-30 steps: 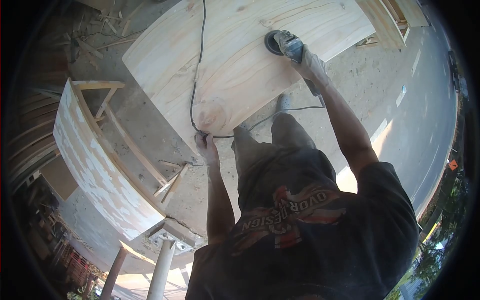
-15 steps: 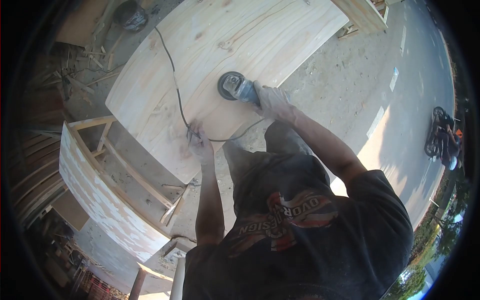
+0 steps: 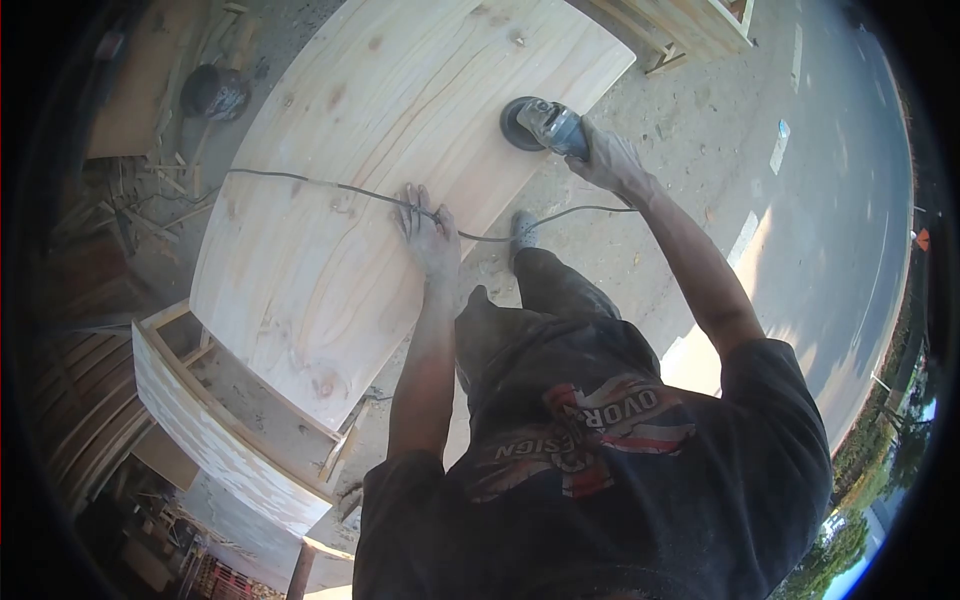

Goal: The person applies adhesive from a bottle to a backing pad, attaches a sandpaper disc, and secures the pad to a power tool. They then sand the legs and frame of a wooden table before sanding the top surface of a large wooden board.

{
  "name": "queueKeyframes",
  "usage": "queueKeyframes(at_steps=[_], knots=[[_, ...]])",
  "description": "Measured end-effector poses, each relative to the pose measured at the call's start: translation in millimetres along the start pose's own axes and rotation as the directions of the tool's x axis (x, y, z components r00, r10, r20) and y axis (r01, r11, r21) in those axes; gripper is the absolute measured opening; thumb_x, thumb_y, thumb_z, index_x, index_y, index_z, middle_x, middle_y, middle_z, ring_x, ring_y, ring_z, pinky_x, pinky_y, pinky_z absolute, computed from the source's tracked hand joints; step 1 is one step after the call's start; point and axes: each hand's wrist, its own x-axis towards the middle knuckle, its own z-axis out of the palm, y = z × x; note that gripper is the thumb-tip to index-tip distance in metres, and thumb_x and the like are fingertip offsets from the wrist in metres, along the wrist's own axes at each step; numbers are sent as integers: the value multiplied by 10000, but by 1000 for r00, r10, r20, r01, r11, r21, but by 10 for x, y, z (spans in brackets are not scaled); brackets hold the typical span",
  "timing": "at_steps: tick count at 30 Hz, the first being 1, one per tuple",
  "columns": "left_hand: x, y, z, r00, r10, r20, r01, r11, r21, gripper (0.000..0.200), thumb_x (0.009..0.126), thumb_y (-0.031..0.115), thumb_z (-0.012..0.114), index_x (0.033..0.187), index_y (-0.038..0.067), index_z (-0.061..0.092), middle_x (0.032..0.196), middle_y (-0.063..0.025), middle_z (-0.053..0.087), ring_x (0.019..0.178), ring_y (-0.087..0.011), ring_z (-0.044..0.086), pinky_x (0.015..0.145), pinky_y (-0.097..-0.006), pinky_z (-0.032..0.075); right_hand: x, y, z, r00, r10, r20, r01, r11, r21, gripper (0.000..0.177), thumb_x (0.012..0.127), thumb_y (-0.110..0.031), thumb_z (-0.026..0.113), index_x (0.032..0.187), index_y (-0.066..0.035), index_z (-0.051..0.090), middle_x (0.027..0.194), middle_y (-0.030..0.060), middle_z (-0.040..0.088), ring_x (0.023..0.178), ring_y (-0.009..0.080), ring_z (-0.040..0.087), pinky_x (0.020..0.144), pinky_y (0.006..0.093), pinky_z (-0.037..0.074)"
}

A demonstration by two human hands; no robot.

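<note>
My right hand (image 3: 612, 160) is wrapped round the body of an angle grinder (image 3: 563, 130). The grinder's round dark disc (image 3: 521, 124) rests on a pale, curved plywood panel (image 3: 330, 230) near its right edge. Against the same panel, lower and further left, is my left hand (image 3: 430, 235), its fingers stretched forward. A dark power cable (image 3: 370, 192) crosses the panel and passes between the thumb and fingers of this hand, then loops right toward my right forearm.
A curved wooden frame (image 3: 225, 425) with a patchy pale face stands at lower left. A dark bucket (image 3: 215, 92) and wood scraps (image 3: 150, 215) lie at upper left. Another wooden frame (image 3: 690, 25) is at the top right, beside a road (image 3: 850, 180). My shod foot (image 3: 523, 230) shows below the panel.
The grinder and my right hand have moved up and right along the panel. My left hand has shifted up and slightly right with the cable. The motorcycle at right is out of view.
</note>
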Motion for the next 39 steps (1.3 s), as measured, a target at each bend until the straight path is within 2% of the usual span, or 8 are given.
queueKeyframes(at_steps=[2, 14, 20, 22, 27, 30, 37, 39], knots=[[92, 55, 142, 998, -34, 47, 32, 999, 34, 532, 1022, 198, 546, 1513, 7, 477, 1613, -210, 417, 1554, -395, 273, 1273, -580, 155, 105, 264, -142, 1000, 2, -21, -1, 1000, 2, 548, 808, -340, 747, 1194, -56, 480, 919, 272, 714, 885, 492, 688, 754, 574, 523], [205, 364, 491, 998, 10, 63, -18, 990, 141, 574, 971, 169, 595, 1512, 10, 486, 1598, -201, 445, 1536, -400, 318, 1257, -620, 156, 727, 1648, -832, 974, 136, -181, -132, 991, 30, 590, 789, -363, 722, 1259, -60, 533, 1033, 261, 722, 952, 470, 695, 813, 551, 528], [204, 334, 517, 998, 11, 60, -20, 989, 146, 569, 966, 163, 589, 1507, 16, 494, 1596, -200, 448, 1525, -394, 345, 1256, -606, 178, 584, 1497, -749, 967, 157, -198, -145, 987, 75, 573, 797, -331, 722, 1262, -62, 523, 1009, 265, 722, 934, 470, 699, 796, 553, 531], [211, 318, 523, 998, 10, 64, -19, 988, 151, 568, 965, 163, 588, 1506, 15, 496, 1598, -202, 446, 1525, -392, 345, 1256, -604, 179, 390, 1087, -646, 994, 99, -41, -98, 994, 38, 521, 802, -282, 726, 1226, -59, 523, 976, 261, 723, 899, 468, 703, 764, 557, 537], [208, 341, 510, 998, 2, 59, -10, 991, 131, 561, 963, 166, 582, 1497, 12, 510, 1597, -206, 446, 1523, -392, 348, 1255, -603, 184, -26, 619, -180, 994, -110, 2, 110, 993, 41, 434, 821, -225, 718, 1156, -46, 508, 878, 254, 699, 839, 465, 698, 720, 552, 550], [221, 344, 497, 998, -8, 70, -2, 990, 140, 548, 962, 168, 572, 1483, 3, 525, 1587, -207, 460, 1521, -389, 354, 1256, -602, 183, -187, 266, -3, 982, -91, 163, 89, 996, 15, 531, 795, -233, 767, 1222, -29, 526, 970, 261, 697, 897, 458, 698, 759, 557, 550], [211, 342, 509, 996, -10, 89, -6, 985, 171, 531, 1001, 141, 527, 1516, 24, 482, 1603, -173, 447, 1532, -359, 339, 1273, -555, 174, -88, 688, -195, 995, -35, 96, 32, 999, 33, 521, 795, -246, 765, 1212, -45, 527, 978, 244, 705, 889, 455, 699, 745, 552, 548], [245, 356, 510, 996, -14, 92, -4, 982, 188, 528, 999, 134, 526, 1515, 24, 484, 1604, -168, 448, 1532, -356, 339, 1273, -551, 176, 26, 879, -334, 999, -33, -16, 33, 999, -3, 496, 803, -263, 730, 1201, -60, 516, 878, 238, 706, 844, 454, 696, 720, 546, 542]])
